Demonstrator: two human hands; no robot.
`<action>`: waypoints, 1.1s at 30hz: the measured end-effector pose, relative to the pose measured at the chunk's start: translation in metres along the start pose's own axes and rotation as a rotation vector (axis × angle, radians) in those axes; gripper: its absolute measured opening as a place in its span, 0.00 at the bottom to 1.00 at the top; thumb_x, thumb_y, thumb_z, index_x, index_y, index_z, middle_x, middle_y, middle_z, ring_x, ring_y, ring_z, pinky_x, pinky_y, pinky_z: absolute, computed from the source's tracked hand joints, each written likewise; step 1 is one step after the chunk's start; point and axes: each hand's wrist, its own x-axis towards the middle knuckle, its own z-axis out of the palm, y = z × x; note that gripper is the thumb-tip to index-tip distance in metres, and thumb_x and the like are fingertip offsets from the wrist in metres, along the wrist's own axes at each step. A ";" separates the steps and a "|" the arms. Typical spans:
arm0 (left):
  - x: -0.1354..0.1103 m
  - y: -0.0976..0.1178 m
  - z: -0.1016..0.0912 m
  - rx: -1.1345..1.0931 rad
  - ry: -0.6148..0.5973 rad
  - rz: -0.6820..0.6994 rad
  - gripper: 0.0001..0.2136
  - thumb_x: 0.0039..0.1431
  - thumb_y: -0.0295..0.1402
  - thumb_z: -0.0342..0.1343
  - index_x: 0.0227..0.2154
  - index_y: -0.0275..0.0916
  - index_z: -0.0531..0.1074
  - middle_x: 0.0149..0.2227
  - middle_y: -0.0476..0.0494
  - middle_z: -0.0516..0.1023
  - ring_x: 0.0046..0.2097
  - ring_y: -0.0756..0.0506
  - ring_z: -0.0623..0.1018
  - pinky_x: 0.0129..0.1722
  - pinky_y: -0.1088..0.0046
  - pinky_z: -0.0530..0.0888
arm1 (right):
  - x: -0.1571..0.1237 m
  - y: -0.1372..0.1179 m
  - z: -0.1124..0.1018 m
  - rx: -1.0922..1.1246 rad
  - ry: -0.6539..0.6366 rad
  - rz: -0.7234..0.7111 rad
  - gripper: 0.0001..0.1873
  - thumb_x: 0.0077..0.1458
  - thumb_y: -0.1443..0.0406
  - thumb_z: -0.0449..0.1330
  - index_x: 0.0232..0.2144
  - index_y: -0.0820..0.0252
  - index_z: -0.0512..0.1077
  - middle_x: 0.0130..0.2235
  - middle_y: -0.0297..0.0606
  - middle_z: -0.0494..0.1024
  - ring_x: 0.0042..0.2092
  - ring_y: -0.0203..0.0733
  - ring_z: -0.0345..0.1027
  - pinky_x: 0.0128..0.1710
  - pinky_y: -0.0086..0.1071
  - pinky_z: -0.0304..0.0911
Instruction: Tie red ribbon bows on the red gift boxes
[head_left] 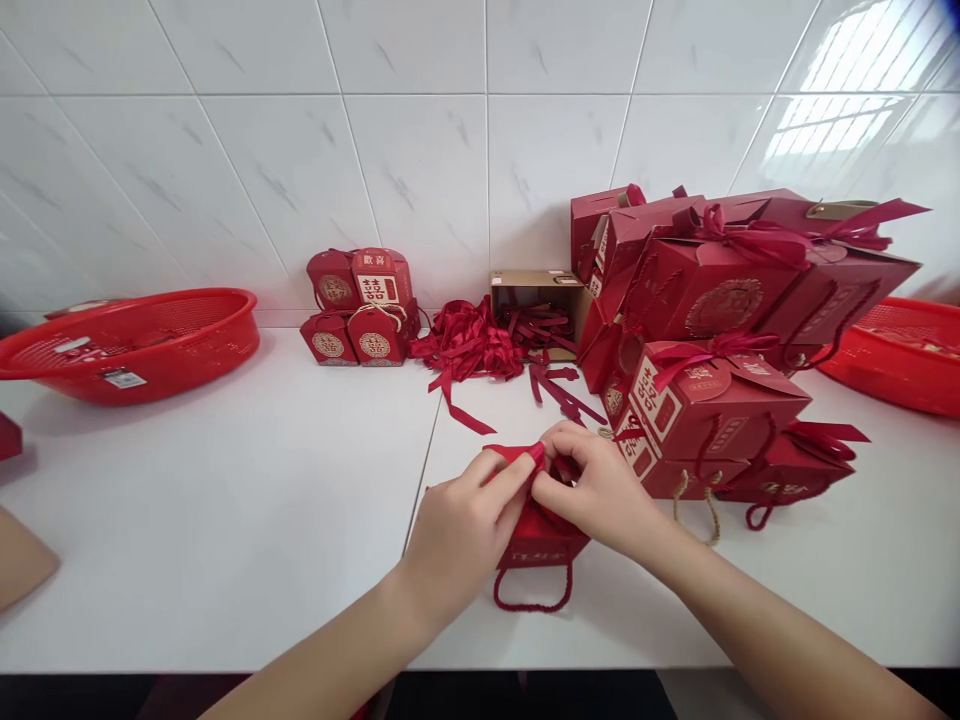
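Observation:
A small red gift box with a dark red cord handle stands near the table's front edge, its top mostly covered by my hands. My left hand reaches over it from the left, fingers closed on a shiny red ribbon at the box top. From the right, my right hand pinches at the same ribbon, thumb and forefinger together. The part of the ribbon between the fingers is hidden. Behind them lies a heap of loose red ribbons.
Tied red gift boxes are piled at the right. Several small red boxes stand by the tiled wall. An open cardboard box holds darker ribbons. Red plastic baskets sit at both sides. Cardboard shows at the left edge.

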 end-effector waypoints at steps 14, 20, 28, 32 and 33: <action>0.021 -0.022 -0.005 -0.603 -0.114 0.087 0.09 0.58 0.26 0.54 0.33 0.40 0.79 0.32 0.44 0.74 0.31 0.50 0.74 0.31 0.73 0.74 | 0.010 0.006 -0.021 0.121 -0.409 0.022 0.05 0.42 0.71 0.57 0.18 0.60 0.67 0.38 0.36 0.70 0.35 0.38 0.64 0.34 0.32 0.61; 0.019 -0.019 -0.011 -0.544 -0.126 0.082 0.08 0.58 0.26 0.52 0.32 0.38 0.77 0.32 0.44 0.74 0.33 0.49 0.74 0.33 0.74 0.74 | 0.008 0.006 -0.027 0.083 -0.415 -0.025 0.04 0.44 0.71 0.56 0.21 0.60 0.66 0.37 0.35 0.70 0.32 0.35 0.62 0.31 0.29 0.59; 0.015 -0.022 -0.033 -0.303 -0.297 -0.082 0.07 0.62 0.27 0.48 0.32 0.38 0.70 0.34 0.48 0.71 0.30 0.52 0.70 0.32 0.76 0.68 | -0.004 0.008 -0.034 -0.105 -0.277 -0.035 0.06 0.44 0.71 0.54 0.20 0.59 0.60 0.27 0.30 0.63 0.28 0.33 0.53 0.28 0.28 0.52; 0.014 -0.027 -0.038 -0.273 -0.311 -0.117 0.07 0.64 0.28 0.44 0.32 0.39 0.66 0.36 0.47 0.69 0.32 0.51 0.68 0.33 0.74 0.66 | -0.008 0.016 -0.038 -0.138 -0.230 -0.025 0.07 0.43 0.72 0.54 0.21 0.59 0.58 0.27 0.30 0.62 0.29 0.34 0.53 0.28 0.29 0.52; 0.014 -0.027 -0.039 -0.285 -0.329 -0.121 0.07 0.64 0.28 0.43 0.32 0.39 0.65 0.36 0.47 0.68 0.32 0.51 0.67 0.33 0.74 0.66 | -0.008 0.018 -0.038 -0.130 -0.233 -0.024 0.07 0.43 0.72 0.53 0.21 0.58 0.58 0.27 0.30 0.62 0.29 0.34 0.53 0.29 0.29 0.52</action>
